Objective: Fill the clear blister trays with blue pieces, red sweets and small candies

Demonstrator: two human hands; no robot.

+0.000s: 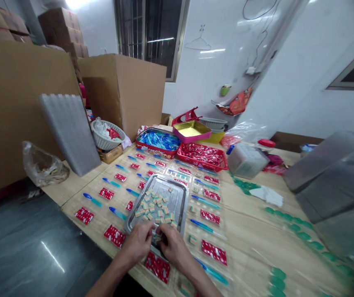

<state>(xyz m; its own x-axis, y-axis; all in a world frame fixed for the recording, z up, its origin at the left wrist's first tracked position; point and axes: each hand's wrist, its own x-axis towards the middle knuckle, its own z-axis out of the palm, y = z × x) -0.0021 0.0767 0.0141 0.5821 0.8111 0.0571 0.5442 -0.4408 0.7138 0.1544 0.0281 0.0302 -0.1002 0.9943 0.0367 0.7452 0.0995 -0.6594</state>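
Note:
A metal tray (181, 206) lies on the wooden table with several small pastel-striped blocks (155, 205) spread over its middle. My left hand (141, 239) and my right hand (171, 243) meet over the tray's near end, fingers curled in and thumbs close together. Something small, perhaps one of the blocks, is between the fingertips, but the fingers hide most of it. Around the tray lie rows of clear plastic packs, each with a red patterned packet (214, 251) and a blue pen-like stick (206, 226). Some packs on the right also hold a striped block (192, 239).
Behind the tray stand a tin of blue sticks (158, 140), a red basket of red packets (201, 156) and a pink-rimmed gold tray (192, 130). Stacked clear plastic trays stand at left (70, 132) and right (328, 185). Green round pieces (303, 236) lie rightward. Large cardboard boxes (139, 90) rise behind.

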